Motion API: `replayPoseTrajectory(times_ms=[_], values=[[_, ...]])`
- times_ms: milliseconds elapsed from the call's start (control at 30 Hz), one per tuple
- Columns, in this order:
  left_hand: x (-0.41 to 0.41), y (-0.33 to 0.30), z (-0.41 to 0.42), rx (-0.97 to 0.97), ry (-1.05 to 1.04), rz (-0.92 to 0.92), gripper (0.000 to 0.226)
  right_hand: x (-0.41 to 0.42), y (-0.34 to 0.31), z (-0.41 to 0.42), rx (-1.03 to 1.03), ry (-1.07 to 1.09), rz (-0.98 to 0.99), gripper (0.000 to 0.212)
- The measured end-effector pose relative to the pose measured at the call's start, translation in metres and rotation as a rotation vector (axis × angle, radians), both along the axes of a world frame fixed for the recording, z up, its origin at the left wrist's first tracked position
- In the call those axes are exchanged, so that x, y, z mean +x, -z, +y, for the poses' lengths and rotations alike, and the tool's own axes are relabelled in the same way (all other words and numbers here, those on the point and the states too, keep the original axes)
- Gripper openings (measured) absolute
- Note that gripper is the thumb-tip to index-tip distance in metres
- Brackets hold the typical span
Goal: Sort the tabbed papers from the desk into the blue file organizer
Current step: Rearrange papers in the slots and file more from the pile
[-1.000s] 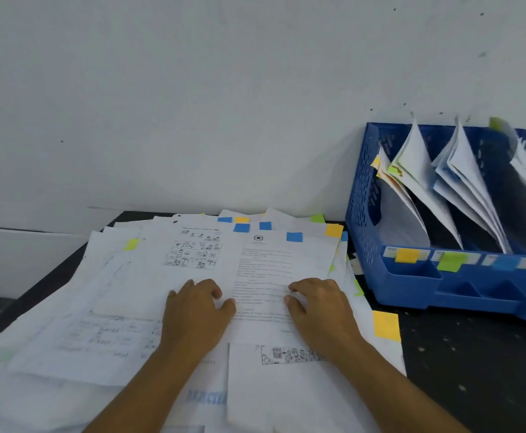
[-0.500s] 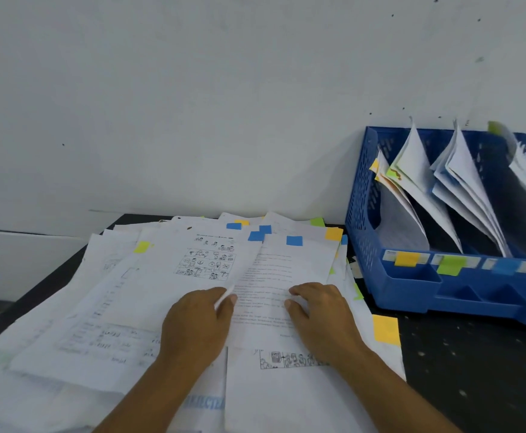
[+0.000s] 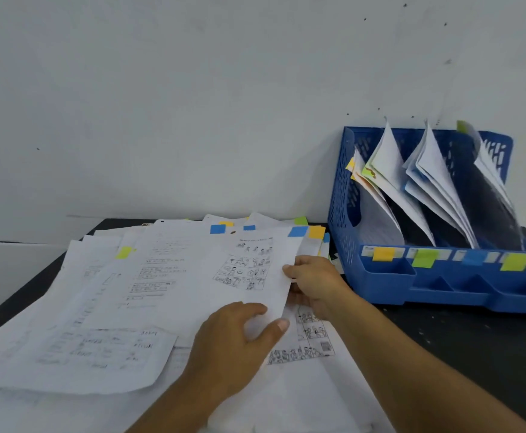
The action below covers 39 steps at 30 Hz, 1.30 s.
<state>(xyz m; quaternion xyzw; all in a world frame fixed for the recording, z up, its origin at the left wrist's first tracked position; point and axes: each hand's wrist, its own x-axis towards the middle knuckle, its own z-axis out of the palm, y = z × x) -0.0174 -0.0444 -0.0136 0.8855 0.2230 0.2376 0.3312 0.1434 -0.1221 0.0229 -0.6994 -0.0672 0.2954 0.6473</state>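
A loose pile of white papers (image 3: 105,307) with blue, yellow and green tabs covers the dark desk. On top lies a sheet with cartoon drawings (image 3: 243,270) and a blue tab. My left hand (image 3: 233,345) pinches its near right corner, thumb under the edge. My right hand (image 3: 315,282) grips the sheet's right edge, fingers beneath it. The blue file organizer (image 3: 380,282) stands at the right against the wall. Its slots hold several leaning papers, and colour labels mark its front.
The dark desk (image 3: 474,354) shows bare at the right, in front of the organizer. A white wall (image 3: 193,104) rises right behind the pile and the organizer. The desk's left edge (image 3: 21,285) runs beside the papers.
The cartoon sheet has slid right over the text page. My right hand moved from flat on the pile to the sheet's right edge, and my left hand took its corner.
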Motion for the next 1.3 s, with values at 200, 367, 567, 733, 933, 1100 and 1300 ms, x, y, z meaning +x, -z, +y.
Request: replayPoseTrajectory(times_ms=[200, 367, 567, 733, 933, 1100, 1300], values=[[0.015, -0.031, 0.038, -0.183, -0.168, 0.007, 0.056, 0.01, -0.013, -0.023, 0.015, -0.066, -0.142, 0.013], [0.038, -0.053, 0.064, -0.511, -0.243, -0.144, 0.067, 0.012, -0.038, -0.058, 0.064, -0.136, -0.277, 0.014], [0.058, -0.073, 0.06, -0.742, -0.043, -0.289, 0.014, 0.017, -0.067, -0.105, 0.089, -0.088, -0.335, 0.014], [0.077, -0.095, 0.032, -0.71, 0.103, -0.328, 0.013, 0.024, -0.093, -0.143, 0.033, 0.014, -0.443, 0.015], [0.103, -0.13, -0.001, -0.625, 0.199, -0.339, 0.009, 0.032, -0.124, -0.193, -0.071, 0.16, -0.606, 0.018], [0.136, -0.159, -0.027, -0.608, 0.175, -0.418, 0.009, 0.044, -0.162, -0.23, 0.025, 0.441, -0.69, 0.023], [0.174, -0.165, -0.061, -0.545, 0.119, -0.436, 0.008, 0.059, -0.205, -0.261, 0.141, 0.764, -0.817, 0.016]])
